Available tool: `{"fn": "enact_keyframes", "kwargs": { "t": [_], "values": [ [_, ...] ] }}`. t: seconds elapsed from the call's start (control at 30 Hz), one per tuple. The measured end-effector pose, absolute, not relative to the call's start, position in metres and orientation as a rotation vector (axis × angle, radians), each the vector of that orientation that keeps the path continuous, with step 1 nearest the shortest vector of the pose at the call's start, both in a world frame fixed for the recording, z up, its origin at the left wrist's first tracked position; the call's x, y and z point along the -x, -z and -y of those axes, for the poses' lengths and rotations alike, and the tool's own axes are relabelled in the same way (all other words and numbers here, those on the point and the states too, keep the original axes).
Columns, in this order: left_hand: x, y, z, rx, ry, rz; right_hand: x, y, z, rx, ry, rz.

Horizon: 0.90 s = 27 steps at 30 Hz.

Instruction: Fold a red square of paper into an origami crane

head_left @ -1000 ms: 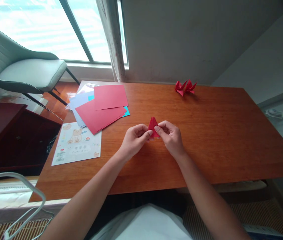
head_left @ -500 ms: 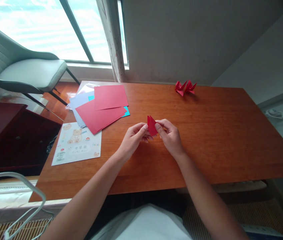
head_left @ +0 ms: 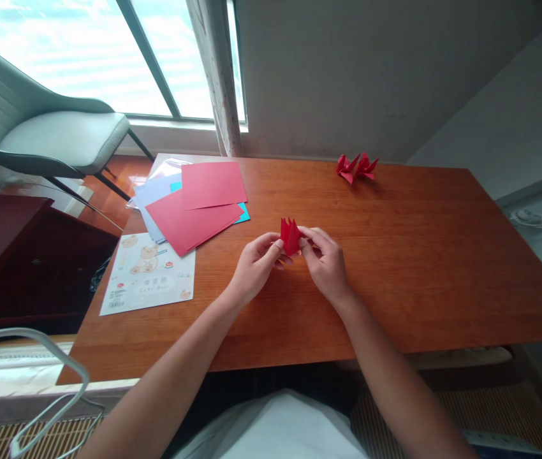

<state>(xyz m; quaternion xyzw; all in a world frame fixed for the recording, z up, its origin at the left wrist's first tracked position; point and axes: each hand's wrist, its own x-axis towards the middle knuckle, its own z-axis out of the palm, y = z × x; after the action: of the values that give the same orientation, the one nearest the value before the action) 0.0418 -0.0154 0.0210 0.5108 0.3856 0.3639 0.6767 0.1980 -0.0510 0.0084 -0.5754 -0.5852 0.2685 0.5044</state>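
Between my two hands is a small piece of folded red paper, its upper edge spread into several pointed layers. My left hand pinches its left side between thumb and fingers. On the right side, my right hand grips it, thumb in front and fingers behind. Both hands hover over the near middle of the wooden table. Some of the fingers behind the paper are hidden.
Red paper sheets lie over pale and blue ones at the back left. A printed bear sheet is nearer me. Folded red paper figures stand at the back. A chair is beyond the table's left side.
The folded red paper has opened out from a flatter, narrower shape, so several points now show along its top. Both hands keep their hold and have barely shifted.
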Motion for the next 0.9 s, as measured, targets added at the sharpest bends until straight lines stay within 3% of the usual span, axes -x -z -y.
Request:
{"fn": "enact_keyframes", "kwargs": {
  "t": [0.47,0.9],
  "values": [
    [-0.042,-0.016,0.015,-1.205,-0.836,-0.844,-0.199,-0.002,0.051,1.368,-0.861,1.24],
    [-0.04,-0.021,0.016,-1.203,-0.415,-0.636,-0.2,-0.015,0.056,1.259,-1.046,1.104]
  ]
}}
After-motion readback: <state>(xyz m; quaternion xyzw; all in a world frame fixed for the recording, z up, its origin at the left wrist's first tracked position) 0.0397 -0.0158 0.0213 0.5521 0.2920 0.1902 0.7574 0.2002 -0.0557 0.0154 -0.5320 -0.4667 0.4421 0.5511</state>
